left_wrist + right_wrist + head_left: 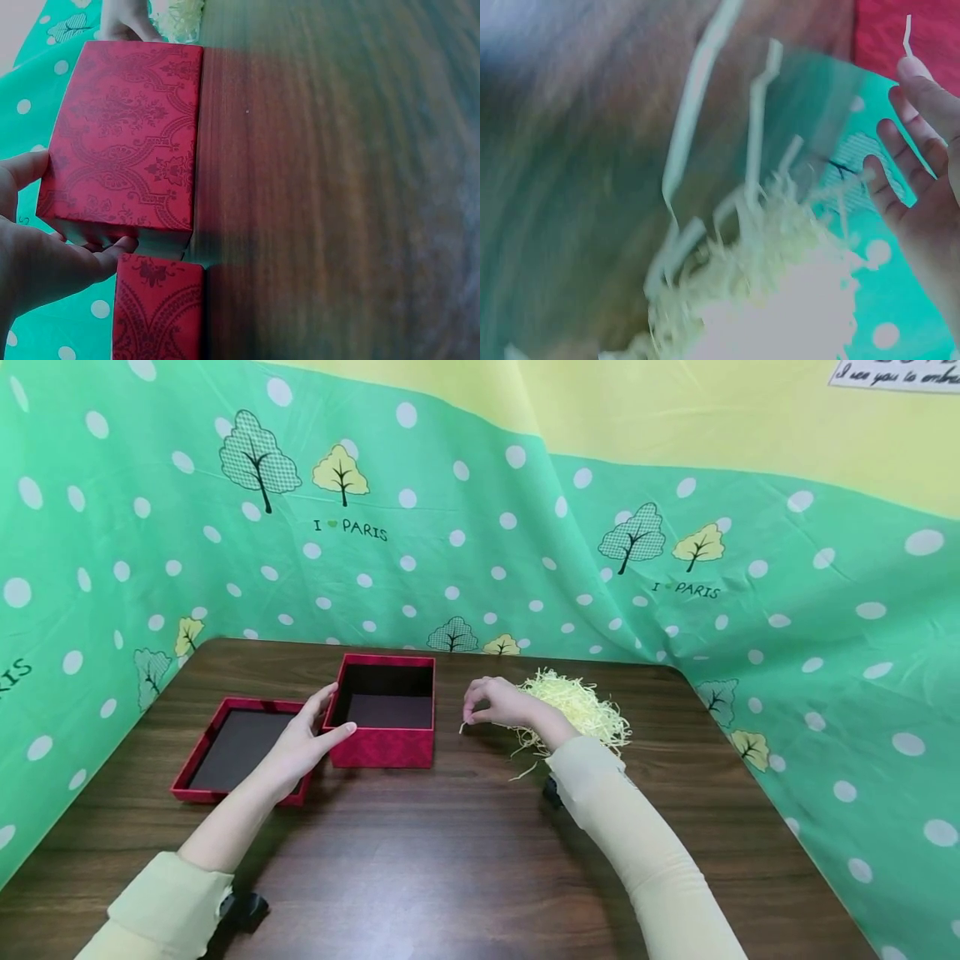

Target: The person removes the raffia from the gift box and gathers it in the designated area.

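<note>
In the head view, an open red patterned box (382, 749) with a dark inside stands upright on the table. My left hand (300, 750) holds it at the near left corner, thumb on the front rim and fingers along the left side. The left wrist view shows the box's patterned front (124, 135) close to that hand. To the right of the box, my right hand (504, 702) pinches a thin pale strand of shredded paper (907, 36) between thumb and fingertip. A heap of pale yellow shredded paper (581, 702) lies beneath and behind the right wrist.
A red tray-like lid (199, 795) lies inside-up left of the box, partly behind my left forearm. A few loose strands (523, 772) stick out from the heap onto the brown wooden table (420, 860). Behind hangs a green dotted cloth (480, 568).
</note>
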A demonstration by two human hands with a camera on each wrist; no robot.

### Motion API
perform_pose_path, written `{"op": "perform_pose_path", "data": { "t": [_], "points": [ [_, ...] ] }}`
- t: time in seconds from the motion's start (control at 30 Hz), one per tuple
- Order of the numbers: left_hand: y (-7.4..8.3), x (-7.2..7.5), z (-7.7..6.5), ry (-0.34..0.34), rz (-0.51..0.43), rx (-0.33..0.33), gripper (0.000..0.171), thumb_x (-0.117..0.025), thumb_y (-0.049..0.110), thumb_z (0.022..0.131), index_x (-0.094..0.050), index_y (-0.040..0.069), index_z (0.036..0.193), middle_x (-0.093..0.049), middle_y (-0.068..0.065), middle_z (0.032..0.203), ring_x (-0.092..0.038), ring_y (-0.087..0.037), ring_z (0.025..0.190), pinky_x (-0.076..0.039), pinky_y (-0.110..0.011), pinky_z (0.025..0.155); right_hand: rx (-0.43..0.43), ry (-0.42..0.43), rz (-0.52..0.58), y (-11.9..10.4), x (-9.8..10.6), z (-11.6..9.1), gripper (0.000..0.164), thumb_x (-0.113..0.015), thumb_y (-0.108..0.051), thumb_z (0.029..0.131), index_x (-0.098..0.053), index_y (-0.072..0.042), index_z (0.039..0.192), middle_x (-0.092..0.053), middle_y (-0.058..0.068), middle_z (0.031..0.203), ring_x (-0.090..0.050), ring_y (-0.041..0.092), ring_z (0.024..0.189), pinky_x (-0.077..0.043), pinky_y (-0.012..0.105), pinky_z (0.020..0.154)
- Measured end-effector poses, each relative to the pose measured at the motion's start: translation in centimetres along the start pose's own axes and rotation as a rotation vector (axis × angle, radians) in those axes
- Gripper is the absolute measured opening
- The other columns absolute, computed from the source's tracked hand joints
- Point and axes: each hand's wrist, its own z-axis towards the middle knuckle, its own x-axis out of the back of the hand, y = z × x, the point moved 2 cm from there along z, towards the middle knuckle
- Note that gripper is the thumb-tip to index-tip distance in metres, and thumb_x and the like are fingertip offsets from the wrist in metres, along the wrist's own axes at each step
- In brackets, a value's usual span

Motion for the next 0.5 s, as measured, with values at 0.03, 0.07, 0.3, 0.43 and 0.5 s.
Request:
{"op": "perform_pose_path", "data": {
  "t": [0.03,0.07,0.3,0.43,0.5],
  "points": [
    [0.0,0.0,0.0,-0.001,0.001,-0.001,0.084,-0.063,0.036,0.090,-0.008,0.027,0.153,-0.011,-0.014,0.157,-0.013,-0.042,0.141,-0.021,-0.064,0.107,-0.017,0.006,-0.005,0.0,0.4,-0.3,0.005,-0.072,-0.016,0.083,-0.071,-0.014,0.079,-0.064,0.000,0.094,-0.057,0.018,0.098,-0.042,0.034,0.094],
    [0.0,0.0,0.0,-0.001,0.001,-0.003,0.084,-0.063,0.037,0.090,-0.008,0.027,0.153,-0.011,-0.014,0.157,-0.013,-0.042,0.141,-0.021,-0.064,0.107,-0.028,0.015,-0.007,0.0,0.8,-0.7,0.004,-0.072,-0.017,0.083,-0.071,-0.014,0.079,-0.064,0.000,0.094,-0.057,0.018,0.097,-0.042,0.035,0.094],
    [-0.1,0.0,0.0,0.007,0.005,0.000,0.085,-0.063,0.039,0.089,-0.009,0.026,0.153,-0.012,-0.014,0.157,-0.013,-0.041,0.141,-0.022,-0.064,0.106,-0.053,0.090,-0.013,0.6,3.7,-3.4,0.006,-0.071,-0.017,0.083,-0.072,-0.011,0.082,-0.065,-0.002,0.093,-0.058,0.018,0.095,-0.045,0.037,0.090],
    [0.4,-0.1,-0.3,0.002,0.004,-0.003,0.085,-0.063,0.037,0.090,-0.008,0.024,0.153,-0.011,-0.016,0.157,-0.013,-0.043,0.141,-0.022,-0.064,0.106,-0.090,0.122,-0.005,1.3,5.2,-5.2,0.007,-0.070,-0.017,0.085,-0.072,-0.011,0.084,-0.066,-0.002,0.093,-0.058,0.018,0.095,-0.045,0.039,0.089],
    [0.4,-0.1,-0.2,-0.004,0.006,-0.002,0.084,-0.062,0.035,0.091,-0.007,0.025,0.153,-0.010,-0.016,0.157,-0.013,-0.043,0.141,-0.022,-0.064,0.106,-0.122,0.131,0.008,1.8,5.8,-6.1,0.006,-0.070,-0.017,0.085,-0.072,-0.011,0.085,-0.066,-0.001,0.094,-0.058,0.019,0.096,-0.045,0.040,0.090]
  ]
}}
